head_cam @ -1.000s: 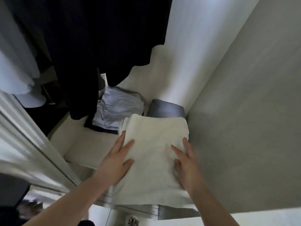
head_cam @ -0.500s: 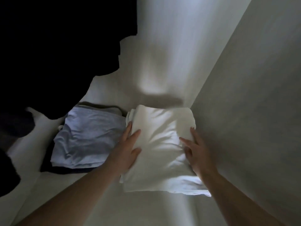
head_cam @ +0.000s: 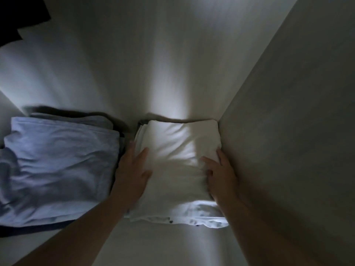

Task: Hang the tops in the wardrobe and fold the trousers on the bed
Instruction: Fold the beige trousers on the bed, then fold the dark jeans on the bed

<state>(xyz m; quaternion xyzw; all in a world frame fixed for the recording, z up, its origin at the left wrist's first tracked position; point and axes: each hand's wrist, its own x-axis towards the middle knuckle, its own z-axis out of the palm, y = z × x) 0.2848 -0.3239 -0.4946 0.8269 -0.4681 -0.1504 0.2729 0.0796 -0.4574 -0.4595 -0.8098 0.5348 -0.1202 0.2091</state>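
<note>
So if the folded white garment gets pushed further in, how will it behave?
The folded white garment probably bunches rather than slides stiffly: it dimples under the left hand and right hand. Its loose front layers could splay.

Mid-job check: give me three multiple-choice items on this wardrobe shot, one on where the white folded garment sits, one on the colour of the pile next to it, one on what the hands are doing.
1. The white folded garment lies:
A. in the corner against the right side wall
B. on top of the neighbouring pile
C. on a hanger

2. The top of the folded pile to its left is:
A. red
B. light blue
C. green

3. The left hand and right hand:
A. hang clear of the cloth
B. grip a hanger
C. rest on the garment, one at each side

Key: 1 A, its right edge meets the wall; 2 B, pale blue cloth; 3 C, fingers lie on its sides.
</note>
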